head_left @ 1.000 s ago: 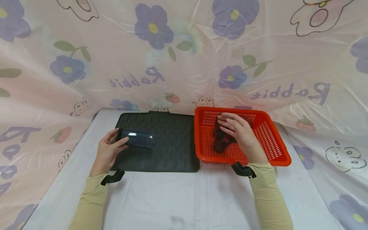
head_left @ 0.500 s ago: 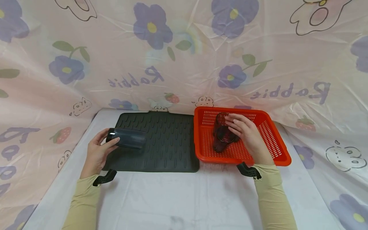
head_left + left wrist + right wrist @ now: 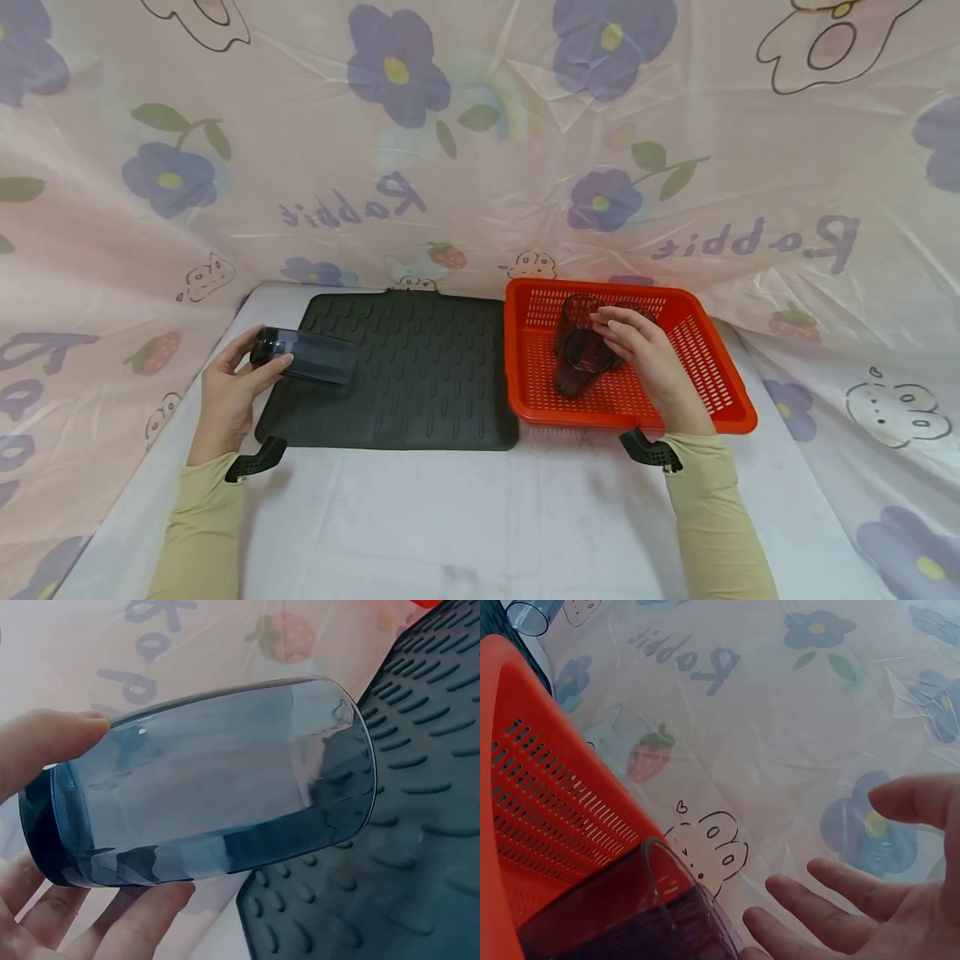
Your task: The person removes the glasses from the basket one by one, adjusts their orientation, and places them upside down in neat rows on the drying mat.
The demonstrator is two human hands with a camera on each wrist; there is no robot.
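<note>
The left hand [image 3: 227, 393] pinches the blue glass [image 3: 318, 357] near its base, further left than before, over the left edge of the dark mat [image 3: 408, 375]; long axis sideways, mouth rightward. The right hand [image 3: 647, 357] hovers empty, fingers relaxed, over the red basket [image 3: 592, 418].

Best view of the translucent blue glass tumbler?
Left wrist: the translucent blue glass tumbler shows large, rim and base visible. Head shows it smaller; right wrist, apparently only its rim end, cropped at the corner.
</note>
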